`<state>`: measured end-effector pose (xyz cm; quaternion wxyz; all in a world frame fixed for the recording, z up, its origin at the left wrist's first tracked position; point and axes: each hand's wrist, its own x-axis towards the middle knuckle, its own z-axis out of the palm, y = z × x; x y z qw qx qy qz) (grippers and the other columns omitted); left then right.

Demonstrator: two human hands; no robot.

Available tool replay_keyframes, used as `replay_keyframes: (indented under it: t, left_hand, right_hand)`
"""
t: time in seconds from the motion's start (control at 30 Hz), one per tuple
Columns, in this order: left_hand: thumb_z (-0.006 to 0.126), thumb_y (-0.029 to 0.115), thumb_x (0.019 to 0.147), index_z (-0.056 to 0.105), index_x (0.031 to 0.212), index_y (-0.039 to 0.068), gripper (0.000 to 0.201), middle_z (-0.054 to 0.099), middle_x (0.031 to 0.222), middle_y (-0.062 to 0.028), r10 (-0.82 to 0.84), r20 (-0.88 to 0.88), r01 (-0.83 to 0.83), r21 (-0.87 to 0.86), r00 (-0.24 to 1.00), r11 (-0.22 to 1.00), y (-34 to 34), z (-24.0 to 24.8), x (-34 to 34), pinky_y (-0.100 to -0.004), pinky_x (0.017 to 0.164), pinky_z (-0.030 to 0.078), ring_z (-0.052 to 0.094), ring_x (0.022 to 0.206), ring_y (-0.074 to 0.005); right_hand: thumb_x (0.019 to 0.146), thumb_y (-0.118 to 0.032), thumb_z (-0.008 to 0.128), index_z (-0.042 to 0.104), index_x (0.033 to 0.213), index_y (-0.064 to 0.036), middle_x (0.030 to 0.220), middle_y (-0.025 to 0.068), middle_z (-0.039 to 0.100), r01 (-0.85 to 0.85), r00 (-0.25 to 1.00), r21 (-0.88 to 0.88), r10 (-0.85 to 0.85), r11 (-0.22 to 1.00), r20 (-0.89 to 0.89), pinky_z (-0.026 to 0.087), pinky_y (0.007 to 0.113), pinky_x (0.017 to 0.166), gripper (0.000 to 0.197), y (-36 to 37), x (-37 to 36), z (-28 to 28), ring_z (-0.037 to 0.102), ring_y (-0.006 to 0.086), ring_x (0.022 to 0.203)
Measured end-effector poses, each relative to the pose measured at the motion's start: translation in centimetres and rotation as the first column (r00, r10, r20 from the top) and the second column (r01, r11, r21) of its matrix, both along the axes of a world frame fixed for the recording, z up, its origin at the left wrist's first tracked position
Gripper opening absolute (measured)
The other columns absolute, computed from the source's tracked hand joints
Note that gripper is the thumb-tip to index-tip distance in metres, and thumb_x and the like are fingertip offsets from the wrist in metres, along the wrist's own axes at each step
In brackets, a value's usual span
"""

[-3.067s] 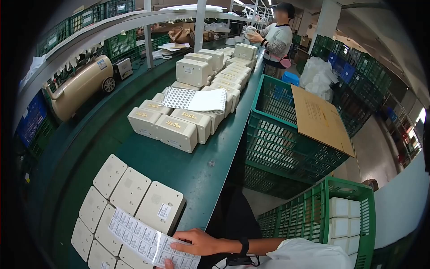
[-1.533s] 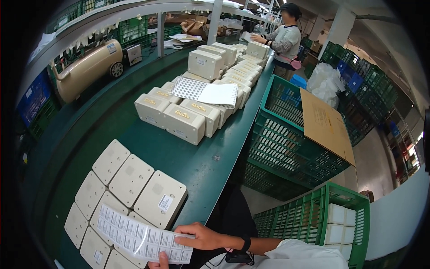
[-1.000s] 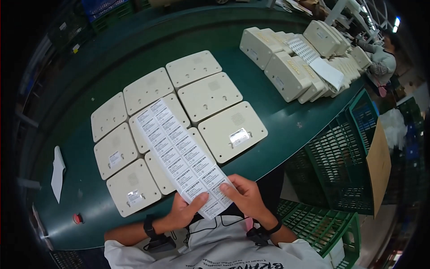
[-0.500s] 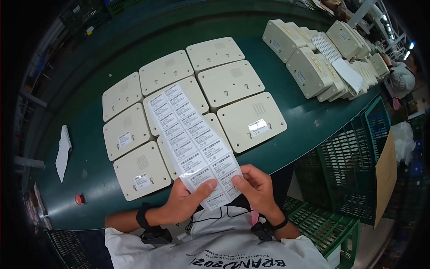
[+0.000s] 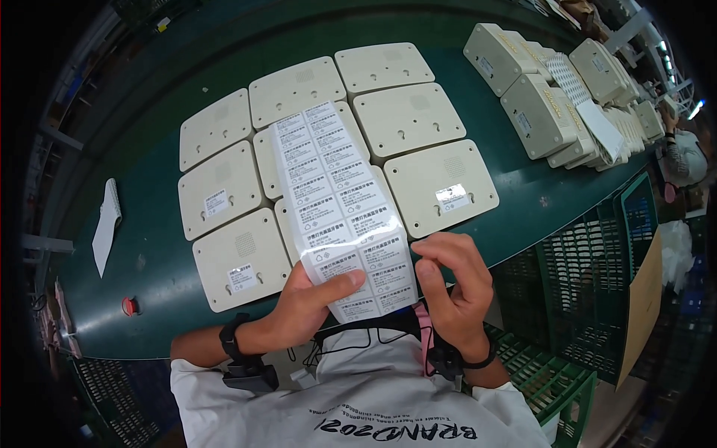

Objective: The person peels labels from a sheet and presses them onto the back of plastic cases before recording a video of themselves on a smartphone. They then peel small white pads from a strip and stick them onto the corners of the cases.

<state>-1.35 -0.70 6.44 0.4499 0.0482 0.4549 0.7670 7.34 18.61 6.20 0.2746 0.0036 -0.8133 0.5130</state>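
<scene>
A long sheet of white printed labels slants over the middle of a grid of cream plastic housings. My left hand grips its near end, thumb on top and fingers underneath. Just off the sheet's right edge, my right hand is open, its thumb and curled index finger apart and nothing visible between them. Three housings carry a white label: the near-right housing, the near-left housing and the middle-left housing. The sheet hides much of the middle column.
On the green table, stacked cream housings stand at the far right with white sheets on them. A notepad and a small red object lie at left. Green crates stand at lower right, and another person is beyond the stacks.
My right hand has let go of the label sheet and moved off to its right, its thumb and index finger parting. My left hand still holds the sheet. The whole view has shifted slightly.
</scene>
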Motion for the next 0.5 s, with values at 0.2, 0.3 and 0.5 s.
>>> replay_keyframes:
  t: [0.2,0.3,0.5]
  left_hand:
    - [0.056,0.008,0.096,0.045,0.136,0.000,0.043,0.058,0.129,-0.0104,-0.058,-0.029,0.058,0.002,0.998,0.998,-0.07,-0.10,-0.10,-0.0359,0.101,0.045,0.055,0.119,-0.0194]
    - [0.056,0.008,0.096,0.045,0.137,0.001,0.043,0.057,0.130,-0.0097,-0.080,-0.057,0.081,0.006,0.995,0.997,-0.13,-0.38,-0.16,-0.0357,0.101,0.045,0.054,0.120,-0.0187]
    - [0.054,0.008,0.098,0.045,0.137,0.001,0.041,0.057,0.130,-0.0080,-0.113,-0.167,0.109,-0.030,0.980,0.994,-0.38,-0.62,-0.26,-0.0344,0.102,0.043,0.053,0.120,-0.0164]
  right_hand:
    - [0.086,0.001,0.066,0.065,0.103,0.0034,0.100,0.0116,0.062,0.033,0.999,0.004,-0.033,0.999,0.013,0.047,0.025,0.068,0.018,-0.71,-0.76,0.19,0.058,0.0144,0.078]
    - [0.085,0.001,0.067,0.065,0.103,0.0034,0.099,0.0114,0.062,0.039,0.999,-0.009,-0.038,0.999,0.026,0.047,0.025,0.067,0.019,-0.75,-0.84,0.27,0.058,0.0140,0.075]
    - [0.083,0.001,0.070,0.064,0.104,0.0034,0.098,0.0114,0.063,0.043,0.999,-0.028,-0.042,0.999,0.025,0.047,0.024,0.064,0.022,-0.74,-0.93,0.01,0.057,0.0129,0.072]
